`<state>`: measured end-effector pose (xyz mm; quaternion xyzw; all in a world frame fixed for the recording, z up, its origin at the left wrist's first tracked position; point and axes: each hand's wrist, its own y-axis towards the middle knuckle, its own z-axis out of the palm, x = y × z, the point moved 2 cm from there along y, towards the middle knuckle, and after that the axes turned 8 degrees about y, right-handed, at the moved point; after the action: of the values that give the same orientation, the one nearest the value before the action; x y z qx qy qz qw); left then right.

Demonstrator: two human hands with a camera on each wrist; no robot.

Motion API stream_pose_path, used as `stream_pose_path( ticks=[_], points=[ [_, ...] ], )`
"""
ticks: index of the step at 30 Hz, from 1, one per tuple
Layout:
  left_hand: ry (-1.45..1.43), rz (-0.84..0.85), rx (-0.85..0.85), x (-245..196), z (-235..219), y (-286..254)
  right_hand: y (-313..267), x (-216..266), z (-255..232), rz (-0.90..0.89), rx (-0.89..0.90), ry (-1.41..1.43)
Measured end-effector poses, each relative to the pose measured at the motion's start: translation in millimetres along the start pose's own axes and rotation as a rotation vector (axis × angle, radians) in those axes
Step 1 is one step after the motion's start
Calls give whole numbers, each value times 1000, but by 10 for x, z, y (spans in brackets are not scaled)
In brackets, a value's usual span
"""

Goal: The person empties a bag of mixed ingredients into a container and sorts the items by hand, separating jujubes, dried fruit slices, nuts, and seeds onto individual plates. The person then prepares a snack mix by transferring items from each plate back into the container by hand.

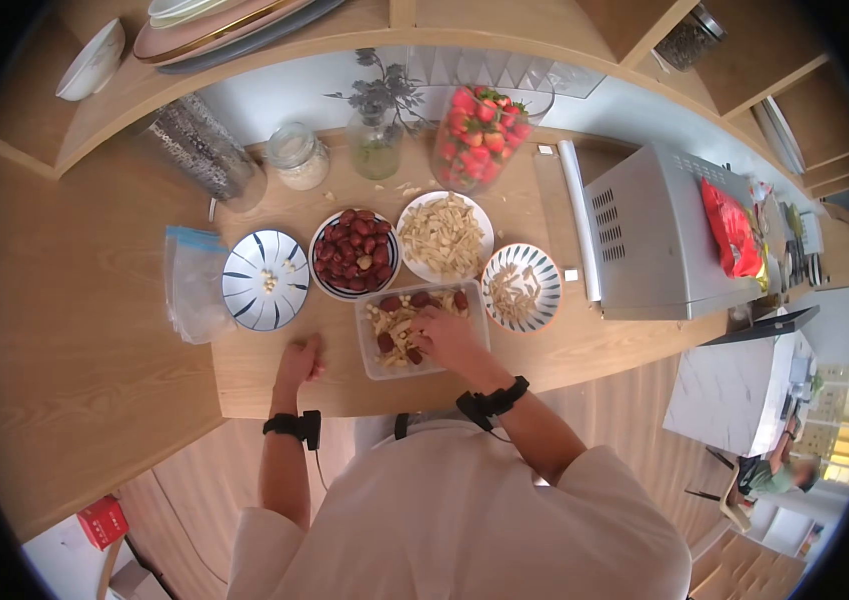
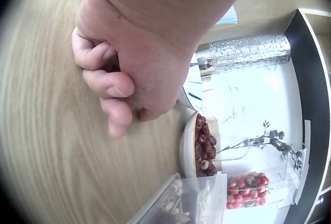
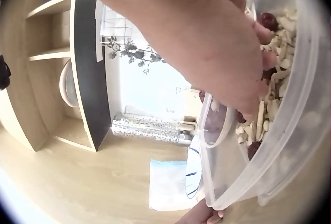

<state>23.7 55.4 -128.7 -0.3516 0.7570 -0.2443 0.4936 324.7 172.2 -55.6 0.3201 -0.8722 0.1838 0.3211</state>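
My right hand (image 1: pixel 448 338) reaches into a clear plastic tub (image 1: pixel 365 360), its fingertips down among pale dried slices (image 3: pixel 279 79), red dates (image 1: pixel 386 343) and small round cream pieces. A dark red date lies right at the fingers in the right wrist view; I cannot tell whether they pinch it. My left hand (image 2: pixel 134 74) rests on the wooden table left of the tub, fingers loosely curled and holding nothing. Behind the tub stand a bowl of red dates (image 1: pixel 355 250) and a white plate (image 1: pixel 490 225) heaped with pale slices.
Right of the tub is a striped bowl (image 1: pixel 552 285) of thin beige pieces. At left lie a blue-lined plate (image 1: pixel 245 255) with several cream pieces and zip bags (image 1: pixel 190 290). Farther back stand a glass jar (image 1: pixel 298 160), a vase (image 1: pixel 375 150) and a strawberry container (image 1: pixel 480 140). A grey appliance (image 1: pixel 635 240) bounds the right.
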Motion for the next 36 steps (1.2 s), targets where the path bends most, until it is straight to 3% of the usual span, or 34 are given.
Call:
stream_pose_path(
  ticks=[3,8,14,26,36],
  points=[
    [-3,2,1,12,12,-6,38,-12,-236,-69,-130,64],
    [-1,9,2,-16,1,-29,198,-66,-785,5,-428,77],
    [17,-24,0,47,28,17,498,-415,-970,123,-481,-17],
    [29,-66,-26,35,2,-6,894,-750,-720,358,-149,-218],
    [29,-64,-11,-47,-16,-26,998,-800,-691,395,-88,-213]
  ],
)
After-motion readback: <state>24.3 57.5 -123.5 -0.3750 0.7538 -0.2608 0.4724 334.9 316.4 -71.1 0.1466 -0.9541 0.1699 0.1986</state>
